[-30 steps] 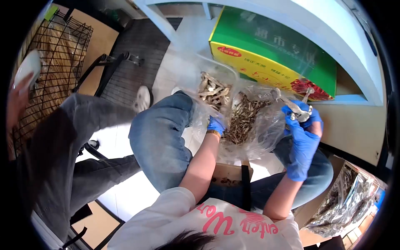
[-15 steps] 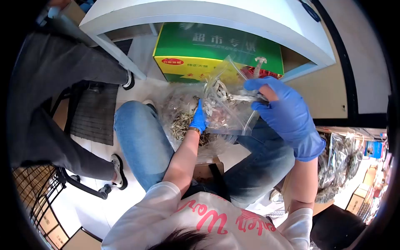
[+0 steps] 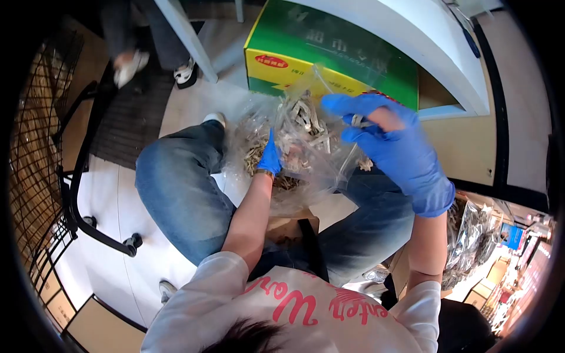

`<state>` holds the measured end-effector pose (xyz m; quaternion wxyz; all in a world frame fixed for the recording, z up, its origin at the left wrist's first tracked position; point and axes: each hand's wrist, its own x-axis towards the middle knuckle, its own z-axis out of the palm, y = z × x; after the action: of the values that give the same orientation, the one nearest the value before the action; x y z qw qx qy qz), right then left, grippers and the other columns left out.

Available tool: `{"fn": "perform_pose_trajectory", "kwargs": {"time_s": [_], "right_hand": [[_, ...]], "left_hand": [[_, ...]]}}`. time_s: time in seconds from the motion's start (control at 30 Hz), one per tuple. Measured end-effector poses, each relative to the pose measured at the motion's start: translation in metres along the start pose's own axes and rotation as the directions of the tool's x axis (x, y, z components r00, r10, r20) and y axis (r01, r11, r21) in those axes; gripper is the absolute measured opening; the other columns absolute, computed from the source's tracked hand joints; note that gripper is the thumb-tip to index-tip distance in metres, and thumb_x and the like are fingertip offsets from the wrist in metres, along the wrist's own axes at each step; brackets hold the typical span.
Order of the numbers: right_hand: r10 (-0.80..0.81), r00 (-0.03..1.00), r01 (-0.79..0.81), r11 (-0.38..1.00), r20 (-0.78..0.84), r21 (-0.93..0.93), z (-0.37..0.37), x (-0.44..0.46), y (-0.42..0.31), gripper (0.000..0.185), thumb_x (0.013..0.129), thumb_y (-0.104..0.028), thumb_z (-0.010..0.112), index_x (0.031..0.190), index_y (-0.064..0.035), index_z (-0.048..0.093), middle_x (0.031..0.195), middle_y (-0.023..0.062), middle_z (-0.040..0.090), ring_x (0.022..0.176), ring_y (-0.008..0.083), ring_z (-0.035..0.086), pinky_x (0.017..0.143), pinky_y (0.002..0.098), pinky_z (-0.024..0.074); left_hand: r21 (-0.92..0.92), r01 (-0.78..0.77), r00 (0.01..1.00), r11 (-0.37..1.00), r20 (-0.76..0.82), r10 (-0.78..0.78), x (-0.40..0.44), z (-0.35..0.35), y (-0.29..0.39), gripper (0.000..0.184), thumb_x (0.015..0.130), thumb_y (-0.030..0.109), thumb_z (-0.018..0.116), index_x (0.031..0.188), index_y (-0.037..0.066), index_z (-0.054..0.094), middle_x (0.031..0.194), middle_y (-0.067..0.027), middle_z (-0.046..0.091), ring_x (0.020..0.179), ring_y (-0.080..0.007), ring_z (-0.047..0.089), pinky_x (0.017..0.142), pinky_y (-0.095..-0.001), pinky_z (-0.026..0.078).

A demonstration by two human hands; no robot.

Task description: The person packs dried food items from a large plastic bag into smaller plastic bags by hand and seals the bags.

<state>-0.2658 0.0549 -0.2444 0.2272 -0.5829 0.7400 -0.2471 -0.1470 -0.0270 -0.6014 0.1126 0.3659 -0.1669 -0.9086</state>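
My left hand [image 3: 269, 156], in a blue glove, grips the near side of a clear zip bag [image 3: 329, 167], its thumb pointing up. Pale dried mushrooms [image 3: 307, 116] lie inside this bag. Behind and below it, a larger clear plastic bag [image 3: 238, 153] holds brownish dried pieces [image 3: 254, 157]. My right hand [image 3: 391, 138], also gloved with a bare patch of finger showing, is raised at the right of the zip bag's mouth. Its fingers pinch a small greyish dried mushroom piece [image 3: 360, 122], mostly hidden. Another pale piece [image 3: 365, 163] shows below that hand.
A green and yellow box [image 3: 329, 50] stands under a white table [image 3: 406, 29]. A cardboard box [image 3: 294, 226] sits between my legs. Filled clear bags [image 3: 471, 235] are at the right. A wire basket [image 3: 44, 135] stands at the left; another person's feet [image 3: 130, 67] are beyond.
The long pale mushroom strips at my right hand no longer show; a small piece remains in its fingers. My view has shifted, and the other person has moved farther away.
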Motion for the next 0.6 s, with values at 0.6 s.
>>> {"fn": "perform_pose_trajectory", "kwargs": {"time_s": [0.6], "right_hand": [[0.403, 0.748, 0.015, 0.784, -0.527, 0.620, 0.088, 0.059, 0.104, 0.021, 0.090, -0.013, 0.052, 0.105, -0.0002, 0.060, 0.099, 0.0102, 0.065, 0.087, 0.0179, 0.063, 0.084, 0.0303, 0.0479]], "left_hand": [[-0.660, -0.034, 0.872, 0.751, 0.348, 0.345, 0.054, -0.102, 0.007, 0.076, 0.084, 0.066, 0.032, 0.132, 0.007, 0.038, 0.131, -0.0187, 0.041, 0.116, -0.0376, 0.041, 0.096, -0.0546, 0.034]]}}
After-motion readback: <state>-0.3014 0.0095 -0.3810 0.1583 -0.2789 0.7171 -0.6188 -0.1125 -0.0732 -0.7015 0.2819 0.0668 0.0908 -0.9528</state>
